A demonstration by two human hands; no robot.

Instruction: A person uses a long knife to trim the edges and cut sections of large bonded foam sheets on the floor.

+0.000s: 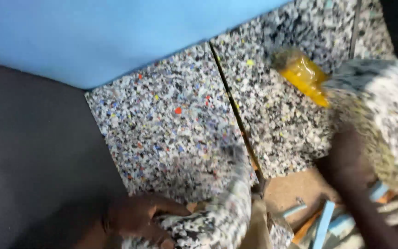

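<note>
From my remote seat, at far left lies a dark sheet (pixel 28 157), with a blue foam slab (pixel 93 37) across the upper left. At bottom centre the left hand (pixel 139 221) is curled shut, pinching the edge of a speckled rebonded-foam piece (pixel 217 216). Mid-frame, two speckled foam panels (pixel 171 124) lie side by side, a dark seam (pixel 236 115) between them. At upper right a blurred yellow brush-like tool (pixel 302 74) sits over the right panel. The right hand itself is hidden behind another speckled piece (pixel 383 110), so its grip I cannot tell. Offcut strips (pixel 323 221) litter the lower right. My judgement: holding the pinched edge flat and keeping the tool along the seam would serve best.
</note>
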